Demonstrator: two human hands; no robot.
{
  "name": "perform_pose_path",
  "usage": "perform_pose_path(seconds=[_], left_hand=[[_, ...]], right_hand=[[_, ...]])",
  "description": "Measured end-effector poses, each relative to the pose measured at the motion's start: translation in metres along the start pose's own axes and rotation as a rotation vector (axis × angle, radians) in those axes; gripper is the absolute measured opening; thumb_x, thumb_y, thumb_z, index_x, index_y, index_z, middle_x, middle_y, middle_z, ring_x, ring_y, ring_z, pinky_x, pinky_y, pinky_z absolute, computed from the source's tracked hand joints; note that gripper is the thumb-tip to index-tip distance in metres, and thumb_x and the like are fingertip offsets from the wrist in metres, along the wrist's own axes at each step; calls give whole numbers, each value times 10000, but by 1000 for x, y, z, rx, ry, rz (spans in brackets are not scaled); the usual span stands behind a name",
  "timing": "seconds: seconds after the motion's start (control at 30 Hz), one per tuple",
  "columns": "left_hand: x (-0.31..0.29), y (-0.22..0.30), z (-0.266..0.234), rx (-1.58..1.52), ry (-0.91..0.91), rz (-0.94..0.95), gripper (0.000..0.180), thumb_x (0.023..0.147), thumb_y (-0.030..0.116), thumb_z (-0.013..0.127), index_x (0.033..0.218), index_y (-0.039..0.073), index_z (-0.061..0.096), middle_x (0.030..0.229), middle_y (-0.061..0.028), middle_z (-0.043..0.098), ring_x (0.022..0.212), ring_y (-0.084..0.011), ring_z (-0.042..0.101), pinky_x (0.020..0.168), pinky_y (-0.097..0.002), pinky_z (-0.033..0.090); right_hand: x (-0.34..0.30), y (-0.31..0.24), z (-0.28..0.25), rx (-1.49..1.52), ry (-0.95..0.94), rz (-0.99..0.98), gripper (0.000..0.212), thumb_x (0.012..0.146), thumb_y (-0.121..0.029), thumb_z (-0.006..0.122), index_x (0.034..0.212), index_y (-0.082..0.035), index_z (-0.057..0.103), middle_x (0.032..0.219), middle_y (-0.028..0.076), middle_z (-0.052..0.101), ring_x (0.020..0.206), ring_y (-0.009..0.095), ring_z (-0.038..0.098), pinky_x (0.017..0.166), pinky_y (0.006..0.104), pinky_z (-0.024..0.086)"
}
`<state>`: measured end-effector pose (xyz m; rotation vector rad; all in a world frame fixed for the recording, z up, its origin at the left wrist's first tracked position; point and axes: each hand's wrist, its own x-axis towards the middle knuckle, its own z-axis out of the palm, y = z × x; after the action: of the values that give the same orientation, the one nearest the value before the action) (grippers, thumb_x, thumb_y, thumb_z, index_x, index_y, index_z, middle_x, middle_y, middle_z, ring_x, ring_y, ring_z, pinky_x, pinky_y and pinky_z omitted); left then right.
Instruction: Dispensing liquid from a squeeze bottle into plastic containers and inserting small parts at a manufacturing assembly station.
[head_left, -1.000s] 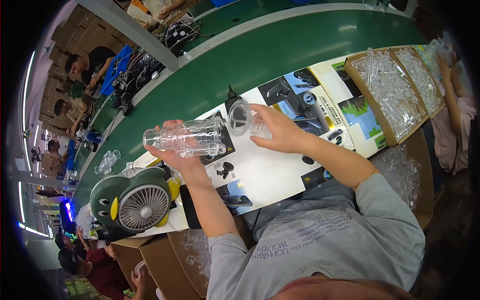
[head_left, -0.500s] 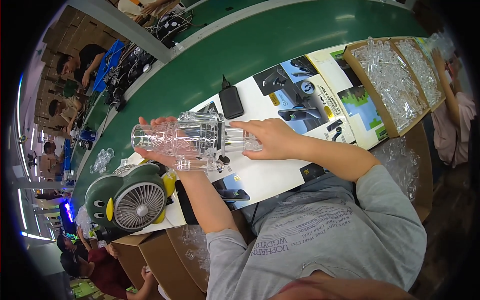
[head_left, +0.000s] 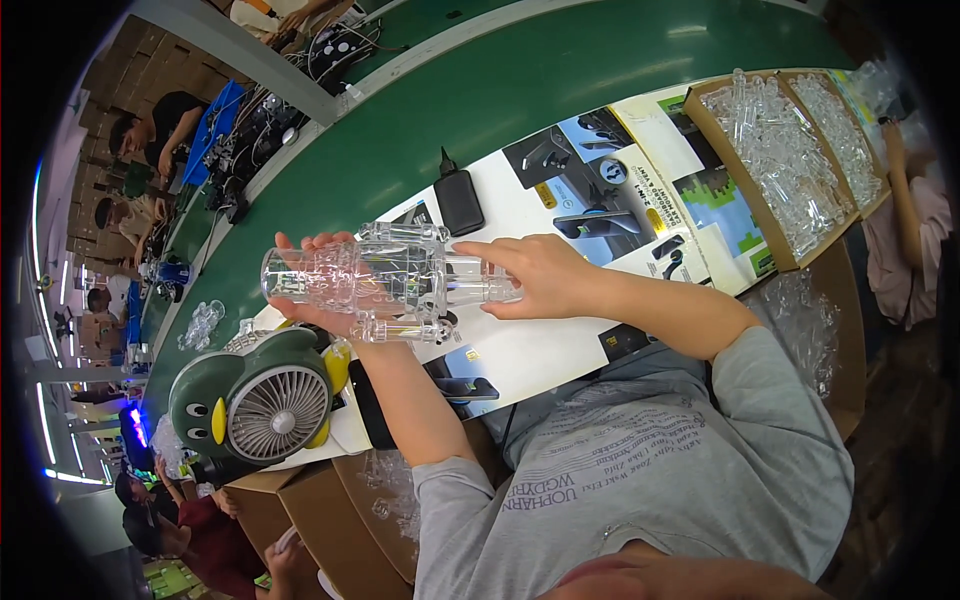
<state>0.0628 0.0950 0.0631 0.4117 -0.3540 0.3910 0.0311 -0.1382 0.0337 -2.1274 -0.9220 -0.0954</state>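
Clear plastic cylinder (head_left: 402, 272) clamped in left hand (head_left: 338, 318); right hand (head_left: 550, 275) pinched clear plastic cup (head_left: 470, 282), seemingly mated at three o'clock; transparent plastic pieces (head_left: 775, 165) lay loose, two o'clock.

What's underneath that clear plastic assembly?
Beneath the clear plastic assembly, the left hand supports it, with the white printed sheet below. What lies directly under that palm is hidden.

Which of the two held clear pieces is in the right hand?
The shorter piece, on the right; the left hand holds the longer piece.
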Motion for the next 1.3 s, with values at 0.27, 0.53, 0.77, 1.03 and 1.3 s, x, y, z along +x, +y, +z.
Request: perform_pose_path(seconds=[0.27, 0.53, 0.77, 1.03, 1.3], left_hand=[[-1, -3, 4, 3, -11, 1, 625, 744, 469, 630, 1202, 75, 470, 935, -100, 559, 891, -193, 542, 893, -351, 408], [-1, -1, -2, -82, -60, -43, 632, 740, 469, 642, 1203, 74, 473, 972, -102, 568, 922, -199, 541, 910, -357, 406], [-3, -10, 8, 15, -14, 14, 640, 723, 465, 663, 1191, 79, 458, 942, -90, 549, 901, -200, 535, 906, -354, 409], [-21, 6, 37, 252, -254, 152, 652, 712, 459, 674, 1170, 79, 407, 923, -86, 465, 917, -246, 486, 884, -421, 407], [-104, 11, 91, 654, -532, 373, 639, 609, 397, 790, 994, 73, 396, 825, -116, 542, 799, -283, 579, 826, -432, 448]], right_hand=[[-1, 1, 0, 13, 24, -4, 715, 667, -300, 672, 1313, -162, 399, 809, 47, 578, 567, 193, 549, 538, 310, 450], [1, 0, 0, 79, -11, 10, 711, 663, -304, 668, 1309, -170, 404, 824, 54, 584, 587, 192, 565, 546, 305, 462], [3, 2, -5, 67, -13, 39, 718, 652, -292, 678, 1304, -160, 408, 827, 60, 589, 580, 196, 566, 550, 307, 465], [1, 4, -1, 45, 26, -61, 650, 634, -248, 687, 1227, -103, 461, 848, 69, 593, 708, 236, 591, 661, 341, 467], [-6, -4, 4, 223, 32, -311, 499, 597, -276, 734, 1012, -89, 532, 869, 61, 588, 779, 266, 581, 677, 367, 452]])
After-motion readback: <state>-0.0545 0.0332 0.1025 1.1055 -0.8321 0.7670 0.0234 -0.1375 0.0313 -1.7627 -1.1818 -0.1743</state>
